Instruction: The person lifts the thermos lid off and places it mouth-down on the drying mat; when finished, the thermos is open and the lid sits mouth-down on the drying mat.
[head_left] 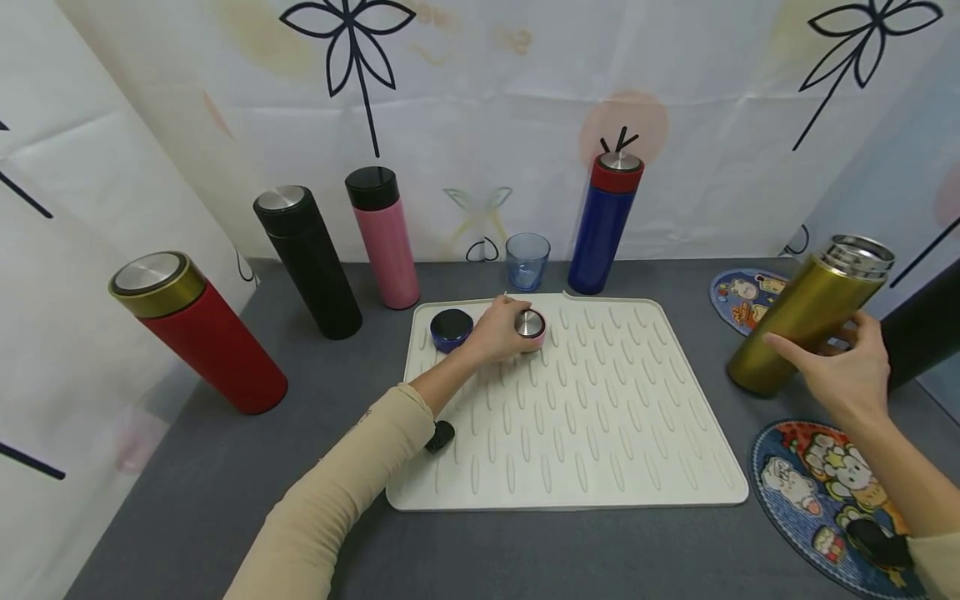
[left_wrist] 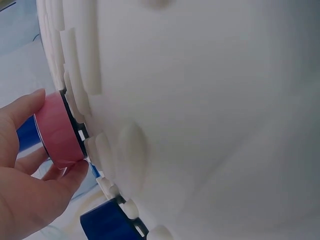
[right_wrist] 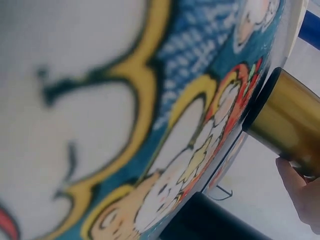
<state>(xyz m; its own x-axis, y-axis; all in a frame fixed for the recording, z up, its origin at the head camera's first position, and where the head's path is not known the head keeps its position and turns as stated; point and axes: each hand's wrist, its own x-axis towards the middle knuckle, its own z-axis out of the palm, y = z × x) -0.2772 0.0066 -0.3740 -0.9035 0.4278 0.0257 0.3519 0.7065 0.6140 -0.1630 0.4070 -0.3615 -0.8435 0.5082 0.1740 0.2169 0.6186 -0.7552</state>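
Note:
On the white ridged mat point(head_left: 600, 467), my left hand point(head_left: 487, 329) grips a pink bottle lid point(head_left: 530, 327) with a silver top; its pink side point(left_wrist: 59, 131) shows between thumb and fingers in the left wrist view. Just left of it sits a blue lid point(head_left: 452, 327) with a dark top. My right hand point(head_left: 855, 367) holds a gold thermos bottle point(head_left: 798, 325) from its near side, thumb and fingers around the body. The bottle has no lid, and its steel mouth point(head_left: 857, 256) is bare. Some of the right fingers are hidden behind it.
Lidded bottles stand at the back and left: red point(head_left: 217, 342), black point(head_left: 315, 267), pink point(head_left: 387, 242) and blue point(head_left: 602, 229). A blue glass point(head_left: 527, 262) stands behind the mat. Another black bottle point(head_left: 930, 333) is at far right. Two cartoon placemats point(head_left: 795, 492) lie on the grey table point(head_left: 300, 467).

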